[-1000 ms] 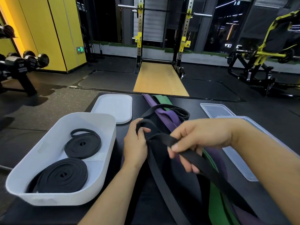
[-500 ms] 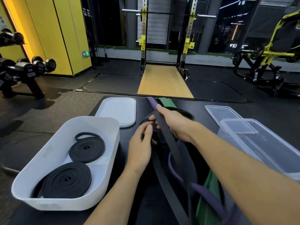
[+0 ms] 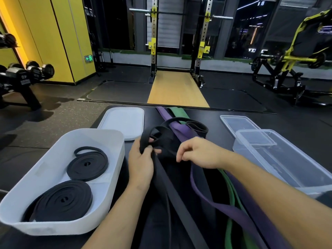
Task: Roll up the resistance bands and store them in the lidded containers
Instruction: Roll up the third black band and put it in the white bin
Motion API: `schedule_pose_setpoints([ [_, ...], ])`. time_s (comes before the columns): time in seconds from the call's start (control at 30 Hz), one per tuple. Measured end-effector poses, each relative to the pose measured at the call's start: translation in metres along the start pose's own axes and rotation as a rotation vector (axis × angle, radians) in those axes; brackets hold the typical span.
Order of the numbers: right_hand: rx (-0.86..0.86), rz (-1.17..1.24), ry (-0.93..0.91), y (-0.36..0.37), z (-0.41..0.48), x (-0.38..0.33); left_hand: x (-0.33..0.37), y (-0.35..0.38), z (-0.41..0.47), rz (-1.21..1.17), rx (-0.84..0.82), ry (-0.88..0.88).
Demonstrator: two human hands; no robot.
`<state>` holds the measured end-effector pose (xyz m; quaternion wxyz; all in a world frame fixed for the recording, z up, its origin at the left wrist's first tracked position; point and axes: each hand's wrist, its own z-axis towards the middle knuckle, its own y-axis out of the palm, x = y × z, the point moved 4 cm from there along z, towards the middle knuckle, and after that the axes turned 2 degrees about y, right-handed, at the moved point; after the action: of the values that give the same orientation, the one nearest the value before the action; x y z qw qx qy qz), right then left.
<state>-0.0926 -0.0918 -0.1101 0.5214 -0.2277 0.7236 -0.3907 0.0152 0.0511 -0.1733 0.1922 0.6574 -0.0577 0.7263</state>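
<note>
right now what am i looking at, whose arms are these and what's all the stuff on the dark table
There is no machine here. A person wears a wide-angle camera on the head, so this single view looks forward and down over their own arms, in a gym. The left hand grips the start of a coil in a long flat black rubber band, which trails toward the person. The right hand hovers beside it with fingers curled; whether it grips is unclear. On the left of the black table is an open white plastic tub holding two rolled black bands, with its white lid behind. On the right are a clear plastic box and a clear lid. A loose purple band and a green band lie between.
</note>
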Motion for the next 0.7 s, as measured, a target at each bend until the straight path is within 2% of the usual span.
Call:
schedule_pose_setpoints([
  [0.13, -0.092, -0.585, -0.135, 0.018, -0.021, -0.017, -0.005, -0.002, 0.001, -0.061, 0.045, 0.004],
  [0.2, -0.093, -0.828, -0.054, 0.016, -0.030, -0.013, -0.007, -0.003, 0.001, -0.077, 0.070, -0.004],
  [0.3, -0.123, -0.989, 0.201, 0.006, -0.036, -0.002, -0.007, -0.005, 0.003, -0.093, 0.105, -0.017],
  [0.43, -0.133, -0.945, 0.430, -0.004, -0.022, -0.001, -0.003, -0.004, 0.000, -0.085, 0.139, 0.033],
  [0.57, 0.060, -0.676, 0.571, -0.024, -0.001, 0.006, 0.001, -0.006, -0.003, -0.116, 0.167, 0.044],
  [0.63, 0.179, -0.575, 0.582, -0.033, 0.012, 0.013, 0.004, -0.005, -0.004, -0.096, 0.176, 0.058],
  [0.7, 0.375, -0.471, 0.552, -0.046, 0.025, 0.021, 0.004, -0.003, -0.004, -0.061, 0.149, 0.080],
])
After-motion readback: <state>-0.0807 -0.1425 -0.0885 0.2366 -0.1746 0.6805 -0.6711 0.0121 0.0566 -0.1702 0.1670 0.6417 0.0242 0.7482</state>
